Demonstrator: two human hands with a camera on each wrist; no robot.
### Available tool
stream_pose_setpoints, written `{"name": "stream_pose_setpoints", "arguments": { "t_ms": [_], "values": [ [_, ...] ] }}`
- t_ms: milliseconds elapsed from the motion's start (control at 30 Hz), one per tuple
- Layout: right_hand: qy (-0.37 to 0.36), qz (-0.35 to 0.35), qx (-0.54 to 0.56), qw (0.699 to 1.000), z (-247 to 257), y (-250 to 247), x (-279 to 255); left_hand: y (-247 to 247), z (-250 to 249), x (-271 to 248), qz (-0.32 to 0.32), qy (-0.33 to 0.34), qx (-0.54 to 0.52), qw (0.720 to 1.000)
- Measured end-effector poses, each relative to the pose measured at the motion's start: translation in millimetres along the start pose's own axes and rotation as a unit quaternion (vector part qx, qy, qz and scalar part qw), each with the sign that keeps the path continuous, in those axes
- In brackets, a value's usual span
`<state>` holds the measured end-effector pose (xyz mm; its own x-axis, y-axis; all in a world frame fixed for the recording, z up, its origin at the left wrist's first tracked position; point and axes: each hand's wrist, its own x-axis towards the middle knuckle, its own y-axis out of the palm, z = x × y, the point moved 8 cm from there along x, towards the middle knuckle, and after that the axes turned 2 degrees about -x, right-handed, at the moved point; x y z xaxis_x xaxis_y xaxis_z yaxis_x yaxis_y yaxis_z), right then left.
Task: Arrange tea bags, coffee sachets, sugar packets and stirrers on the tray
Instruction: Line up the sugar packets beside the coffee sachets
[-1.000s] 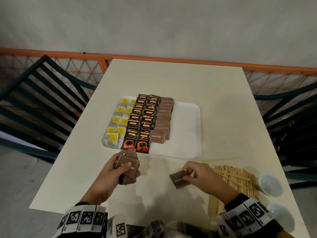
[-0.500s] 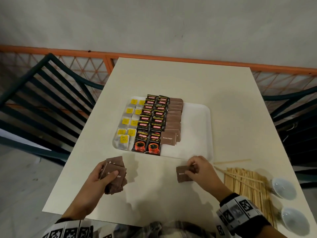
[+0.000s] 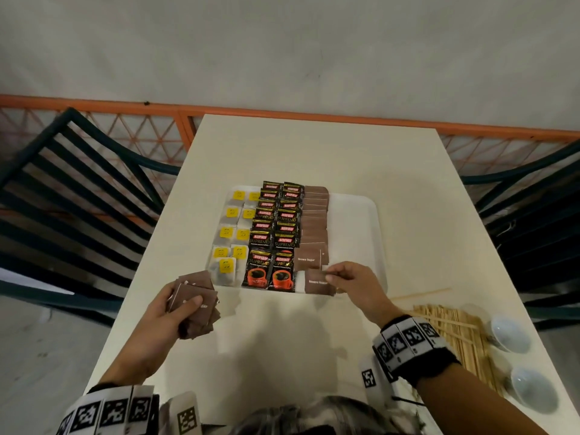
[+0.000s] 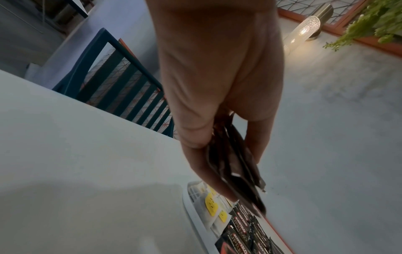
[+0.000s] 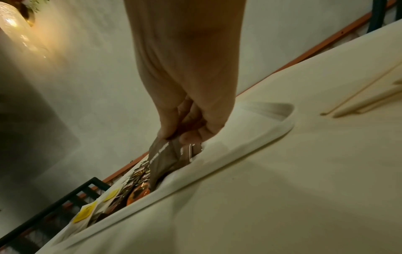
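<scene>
A white tray (image 3: 354, 221) on the cream table holds two columns of yellow-tagged tea bags (image 3: 232, 233), two columns of black coffee sachets (image 3: 276, 227) and a column of brown sugar packets (image 3: 314, 221). My right hand (image 3: 332, 274) pinches one brown sugar packet (image 3: 317, 282) at the near end of that column, low over the tray's front rim (image 5: 239, 159); the packet (image 5: 162, 158) hangs from thumb and fingers. My left hand (image 3: 185, 306) grips a fanned stack of brown sugar packets (image 3: 196, 301) above the table, left of the tray's near corner; the stack (image 4: 234, 165) shows edge-on.
Wooden stirrers (image 3: 452, 334) lie piled at the table's right front, one stray stirrer (image 3: 420, 293) nearer the tray. Two small white bowls (image 3: 508, 334) stand at the right edge. Dark slatted chairs (image 3: 62, 208) flank the table; an orange railing (image 3: 282, 111) runs behind.
My right hand has carried the single sugar packet forward from the bare table to the tray's near edge. The left hand with its stack has stayed roughly in place.
</scene>
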<state>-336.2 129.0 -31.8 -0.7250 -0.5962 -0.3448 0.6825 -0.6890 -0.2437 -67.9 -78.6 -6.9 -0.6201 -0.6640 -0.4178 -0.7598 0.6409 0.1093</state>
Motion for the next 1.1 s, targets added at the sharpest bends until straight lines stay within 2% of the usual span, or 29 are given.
{"name": "stream_pose_setpoints", "arguments": {
  "t_ms": [133,367,600,667,767,833,967,1033,1100],
  "values": [
    [0.035,-0.018,0.035,0.999,-4.2,7.0,17.3,1.3,0.5,4.2,0.012,-0.003,0.002,1.000],
    [0.040,-0.065,-0.059,0.995,-11.9,8.3,35.3,3.2,3.3,6.0,0.034,-0.021,-0.003,0.999],
    [0.017,-0.104,-0.107,0.989,-5.9,9.8,38.0,26.9,-4.7,8.1,0.080,-0.032,-0.024,0.996],
    [0.009,-0.118,-0.154,0.981,0.3,9.8,36.2,35.0,-5.4,9.6,0.089,-0.033,-0.037,0.995],
    [-0.041,-0.122,-0.195,0.972,28.0,18.7,22.0,48.8,-7.3,11.2,0.105,-0.035,-0.058,0.992],
    [-0.079,-0.067,-0.178,0.978,50.3,37.5,7.4,57.5,-6.9,13.1,0.114,-0.037,-0.070,0.990],
    [-0.101,0.134,-0.121,0.978,76.4,92.8,-23.1,72.7,-7.0,17.6,0.121,-0.037,-0.075,0.989],
    [-0.102,0.172,-0.096,0.975,78.4,108.5,-29.3,80.0,-8.0,18.0,0.126,-0.040,-0.078,0.988],
    [-0.102,0.173,-0.070,0.977,76.9,114.2,-29.3,84.0,-7.3,18.6,0.130,-0.046,-0.086,0.987]
  ]
}}
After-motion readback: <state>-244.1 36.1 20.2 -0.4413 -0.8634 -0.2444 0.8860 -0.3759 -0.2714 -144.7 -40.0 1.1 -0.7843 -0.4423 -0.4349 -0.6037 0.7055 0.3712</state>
